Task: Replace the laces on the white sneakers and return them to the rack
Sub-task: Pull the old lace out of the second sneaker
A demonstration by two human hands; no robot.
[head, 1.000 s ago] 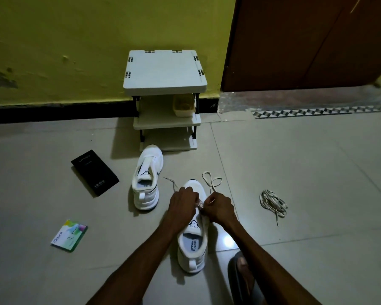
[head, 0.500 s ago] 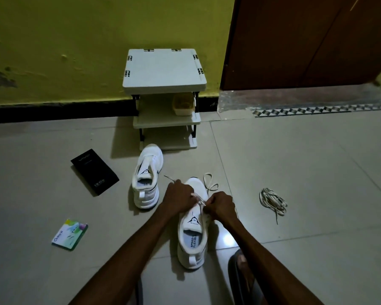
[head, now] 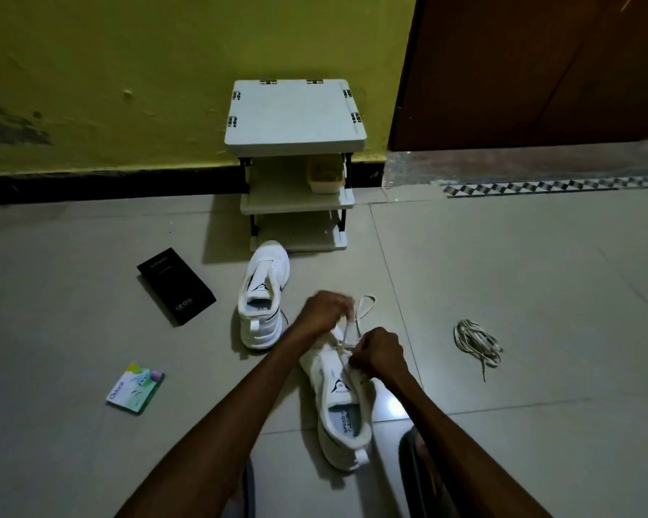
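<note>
head view, single frame set. near sneaker (head: 343,405) lies on the floor tiles (head: 539,274) between the forearms, toe under the hands, heel toward the camera. left hand (head: 326,312) is raised over the toe with fingers curled, pinching a strand of the lace (head: 365,306); a free loop of it lies on the tile just beyond. right hand (head: 380,355) sits at the eyelet area with fingers curled in, apparently pinching lace or upper; the exact contact is hidden by the knuckles. second sneaker (head: 264,293) stands in front of the rack (head: 294,117), no lace visible in it. a bundle of laces (head: 477,340) lies well to the right. black phone box (head: 176,286) and a small card packet (head: 135,386) lie to the left. handling judgement: the lace is limp and light and slides through eyelets, so it is best held near the tip; the sneaker is light with a soft upper and a stiffer sole, so steady it by the upper beside the eyelets or by the heel. versus 0.5 s ago: the hands, then close together, have parted, the left one lifted away as if drawing lace through; the near sneaker has swung its heel rightward. second sneaker and bundle unmoved.
</note>
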